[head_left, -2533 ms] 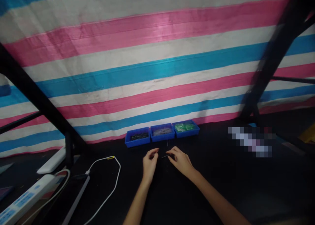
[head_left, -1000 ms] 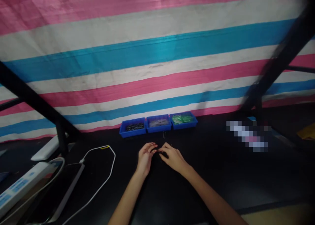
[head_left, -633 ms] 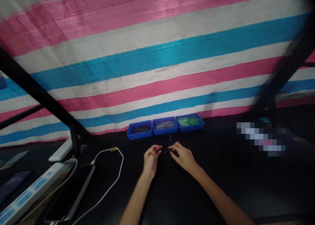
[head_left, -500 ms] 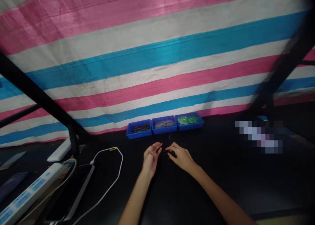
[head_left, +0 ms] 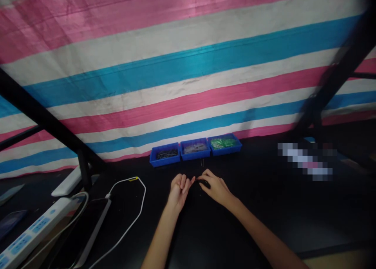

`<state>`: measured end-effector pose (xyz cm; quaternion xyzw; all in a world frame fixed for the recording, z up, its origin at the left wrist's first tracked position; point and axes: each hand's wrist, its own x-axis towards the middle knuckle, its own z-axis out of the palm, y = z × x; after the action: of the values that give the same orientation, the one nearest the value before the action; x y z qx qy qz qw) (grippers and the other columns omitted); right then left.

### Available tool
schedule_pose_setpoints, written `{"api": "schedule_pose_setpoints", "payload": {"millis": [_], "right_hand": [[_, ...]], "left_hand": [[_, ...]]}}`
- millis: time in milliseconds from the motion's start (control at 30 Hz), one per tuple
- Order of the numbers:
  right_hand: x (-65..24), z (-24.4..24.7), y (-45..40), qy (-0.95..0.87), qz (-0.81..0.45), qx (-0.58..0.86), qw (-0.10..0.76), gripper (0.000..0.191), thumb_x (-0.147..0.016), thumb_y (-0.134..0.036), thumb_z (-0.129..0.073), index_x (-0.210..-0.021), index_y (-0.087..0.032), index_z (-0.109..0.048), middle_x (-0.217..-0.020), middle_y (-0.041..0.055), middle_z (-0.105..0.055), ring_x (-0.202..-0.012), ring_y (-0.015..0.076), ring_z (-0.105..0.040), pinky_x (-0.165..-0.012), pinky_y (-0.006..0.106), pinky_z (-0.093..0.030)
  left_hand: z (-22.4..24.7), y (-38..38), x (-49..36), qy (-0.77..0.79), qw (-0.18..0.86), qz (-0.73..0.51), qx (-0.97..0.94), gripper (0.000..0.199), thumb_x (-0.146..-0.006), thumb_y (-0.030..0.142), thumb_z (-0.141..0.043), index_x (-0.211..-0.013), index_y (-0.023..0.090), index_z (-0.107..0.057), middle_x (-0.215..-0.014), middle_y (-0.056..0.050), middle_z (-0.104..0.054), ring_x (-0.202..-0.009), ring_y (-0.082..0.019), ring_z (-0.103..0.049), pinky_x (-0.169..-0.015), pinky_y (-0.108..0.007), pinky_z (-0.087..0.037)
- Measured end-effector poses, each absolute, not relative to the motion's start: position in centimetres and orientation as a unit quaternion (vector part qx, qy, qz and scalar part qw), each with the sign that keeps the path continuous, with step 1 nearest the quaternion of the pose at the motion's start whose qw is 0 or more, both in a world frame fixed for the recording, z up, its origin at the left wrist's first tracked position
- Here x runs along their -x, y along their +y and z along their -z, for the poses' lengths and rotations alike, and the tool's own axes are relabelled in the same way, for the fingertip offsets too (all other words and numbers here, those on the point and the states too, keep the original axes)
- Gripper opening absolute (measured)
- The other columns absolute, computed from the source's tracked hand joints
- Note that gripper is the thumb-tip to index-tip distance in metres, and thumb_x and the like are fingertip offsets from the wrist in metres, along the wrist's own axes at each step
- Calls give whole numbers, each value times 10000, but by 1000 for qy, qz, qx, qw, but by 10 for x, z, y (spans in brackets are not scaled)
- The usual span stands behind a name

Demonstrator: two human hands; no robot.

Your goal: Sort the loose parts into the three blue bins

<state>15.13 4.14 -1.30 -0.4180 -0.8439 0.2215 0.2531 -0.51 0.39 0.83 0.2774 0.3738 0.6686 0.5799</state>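
My left hand (head_left: 179,190) has its fingers curled, with the index finger and thumb pinched towards my right hand. Beside it, my right hand (head_left: 215,187) pinches a small dark thing at its fingertips, too small to name. The fingertips of both hands nearly meet over the black table (head_left: 205,229). Just beyond them lie thin metal pins (head_left: 202,162). Behind these stand three blue trays in a row: the left tray (head_left: 165,162) holds dark thin metal pieces, the middle tray (head_left: 196,156) clear plastic pieces, and the right tray (head_left: 225,150) green pieces.
To the left lie a white power strip (head_left: 35,226), a phone-like black slab (head_left: 79,229) and a looping white cable (head_left: 143,200). Black metal posts (head_left: 55,122) rise at both sides. A striped sheet (head_left: 176,65) hangs behind the table.
My left hand's fingers have curled in, and its index finger and thumb have moved right, closer to my right fingertips. My right hand stays almost in place, still pinching. The view has shifted slightly.
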Motion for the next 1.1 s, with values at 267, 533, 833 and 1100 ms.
{"api": "schedule_pose_setpoints", "payload": {"millis": [267,533,833,1100], "right_hand": [[-152,14,43,-820,-189,467,271,296,-816,-262,-465,-1098,-280,-553,-1031,17,-502,-816,127,-580,-621,235,-458],[-154,18,45,-818,-169,475,275,221,-812,-248,-486,-985,-261,-623,-1001,19,-512,-825,129,-578,-618,228,-461],[-154,16,45,-808,-199,479,280,85,-765,-258,-580,-793,-248,-661,-922,-7,-547,-748,109,-569,-555,209,-381],[-153,15,44,-810,-208,471,281,51,-713,-233,-637,-700,-242,-685,-885,-10,-566,-736,109,-564,-559,217,-340]], "left_hand": [[-6,6,7,309,618,-678,-251,340,-624,75,-504,-496,186,-209,-420,110,-321,-361,-12,-294,-903,-358,-431],[-5,7,7,332,621,-680,-204,269,-424,-57,-425,-535,164,-320,-581,55,-382,-679,-78,-499,-484,-112,-387],[-3,9,7,382,572,-684,-244,245,-422,-22,-434,-522,162,-308,-600,44,-322,-627,-72,-434,-351,-124,-153],[8,12,13,442,500,-684,-295,143,-486,36,-477,-568,151,-459,-657,36,-430,-533,-45,-383,-389,-141,-219]]}}
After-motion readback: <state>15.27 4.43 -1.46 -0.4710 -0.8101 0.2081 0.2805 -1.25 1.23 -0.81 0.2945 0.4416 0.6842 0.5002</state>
